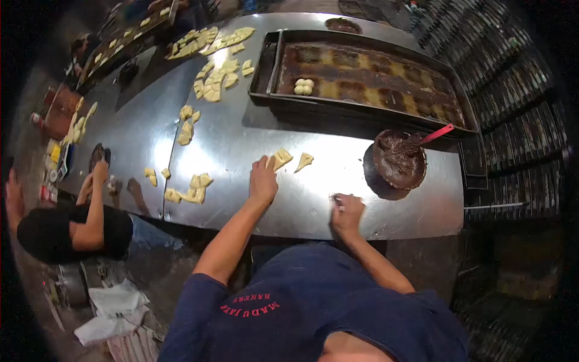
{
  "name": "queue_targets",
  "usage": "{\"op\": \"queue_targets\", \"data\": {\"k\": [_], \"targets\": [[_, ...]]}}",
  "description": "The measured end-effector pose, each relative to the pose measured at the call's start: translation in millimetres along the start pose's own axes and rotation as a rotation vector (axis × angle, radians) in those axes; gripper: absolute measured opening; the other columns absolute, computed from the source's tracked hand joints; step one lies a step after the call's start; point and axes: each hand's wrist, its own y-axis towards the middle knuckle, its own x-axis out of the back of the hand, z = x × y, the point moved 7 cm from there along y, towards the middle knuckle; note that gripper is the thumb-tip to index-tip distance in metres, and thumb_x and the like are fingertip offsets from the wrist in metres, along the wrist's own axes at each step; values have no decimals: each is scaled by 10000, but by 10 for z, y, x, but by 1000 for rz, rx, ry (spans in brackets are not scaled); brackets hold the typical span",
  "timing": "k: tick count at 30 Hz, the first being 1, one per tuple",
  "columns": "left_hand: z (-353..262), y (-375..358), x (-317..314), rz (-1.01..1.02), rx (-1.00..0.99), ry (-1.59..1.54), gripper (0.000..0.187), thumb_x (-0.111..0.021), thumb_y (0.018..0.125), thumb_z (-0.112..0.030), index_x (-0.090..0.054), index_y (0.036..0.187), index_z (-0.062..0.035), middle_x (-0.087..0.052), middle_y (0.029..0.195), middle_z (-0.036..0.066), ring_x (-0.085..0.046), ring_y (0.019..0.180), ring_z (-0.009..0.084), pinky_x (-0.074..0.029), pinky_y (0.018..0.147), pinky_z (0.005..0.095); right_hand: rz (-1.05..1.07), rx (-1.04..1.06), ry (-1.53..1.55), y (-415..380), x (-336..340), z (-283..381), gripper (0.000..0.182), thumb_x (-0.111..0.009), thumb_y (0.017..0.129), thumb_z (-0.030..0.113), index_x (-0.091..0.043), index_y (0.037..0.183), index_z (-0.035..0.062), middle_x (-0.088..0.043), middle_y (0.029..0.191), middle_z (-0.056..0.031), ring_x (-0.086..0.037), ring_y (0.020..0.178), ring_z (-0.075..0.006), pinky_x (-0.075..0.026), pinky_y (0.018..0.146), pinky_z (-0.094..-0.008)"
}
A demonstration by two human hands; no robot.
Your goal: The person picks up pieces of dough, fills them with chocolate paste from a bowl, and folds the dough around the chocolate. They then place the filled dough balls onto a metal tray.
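My left hand (263,183) reaches forward over the steel table, its fingers stretched out and touching the left edge of a flat piece of pale dough (281,158). Just right of that lies a smaller, pointed piece of dough (304,161), apart from both hands. My right hand (348,214) rests low on the table near its front edge with the fingers curled in. A small pale spot shows at those fingers; what they hold, if anything, is hidden. To the right stands a bowl of dark brown paste (398,161) with a red-handled spatula (438,133) in it.
Behind the bowl sits a large greased baking tray (368,96) with a cluster of dough balls (304,87) inside. Cut dough pieces (212,84) lie at the back left, more (194,189) at front left. A co-worker (75,232) works at left. Stacked trays (518,114) line the right.
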Motion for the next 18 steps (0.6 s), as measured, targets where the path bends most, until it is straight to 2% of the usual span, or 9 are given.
{"op": "queue_targets", "data": {"k": [1,3,4,6,7,9,13,15,18], "targets": [[-45,31,28,-2,-27,-1,475,-668,830,-88,-573,1293,-36,-518,1306,245,-485,1202,395,-428,1001,427,55,26,95,158,-191,67,211,-560,805,70,-646,998,78,-583,859,-130,-556,819,-334,-413,756,-472],[-8,2,75,-3,180,-192,424,-662,844,-100,-584,1253,-17,-571,1177,219,-520,1124,381,-442,988,419,60,97,125,542,-284,139,180,-587,825,89,-643,995,81,-578,831,-130,-556,811,-338,-427,728,-462],[29,-20,104,14,251,-169,399,-671,841,-104,-595,1225,-23,-578,1136,202,-528,1101,372,-454,951,432,32,219,25,675,-283,14,163,-618,828,93,-637,990,77,-568,815,-141,-553,808,-340,-433,700,-456],[104,-141,151,89,277,-111,292,-673,842,-112,-636,1114,-14,-580,1143,190,-534,1075,377,-461,922,436,-43,123,-15,682,-110,-431,168,-626,800,51,-629,967,68,-569,826,-150,-546,804,-344,-430,711,-462],[151,-199,157,71,255,-99,292,-673,842,-112,-636,1114,-14,-580,1143,190,-534,1075,377,-461,922,436,-36,73,-12,603,-24,-498,181,-627,781,32,-628,958,68,-567,830,-154,-541,804,-351,-426,717,-467],[92,-255,153,-174,44,-256,170,-647,841,-100,-663,987,-13,-592,1119,188,-547,1049,372,-466,896,437,-13,44,71,277,9,-355,196,-622,747,2,-627,929,74,-556,838,-154,-529,805,-363,-415,726,-479],[-11,-129,66,-216,-21,-319,142,-596,823,-48,-703,917,-42,-628,997,173,-580,967,372,-476,850,442,91,170,128,473,-377,229,201,-628,737,46,-599,931,89,-542,853,-137,-537,811,-343,-424,707,-454],[106,-175,38,-35,-81,-99,146,-569,814,-65,-699,880,-55,-658,891,163,-609,862,393,-507,800,455,50,229,70,706,-506,-13,140,-635,765,69,-597,899,85,-547,851,-134,-543,812,-333,-434,693,-445],[344,-481,201,233,102,106,188,-593,791,-180,-719,823,-43,-691,869,185,-646,837,411,-524,750,498,1,145,66,675,-39,-317,154,-651,750,72,-615,899,73,-543,846,-140,-533,808,-334,-437,703,-444]]}}
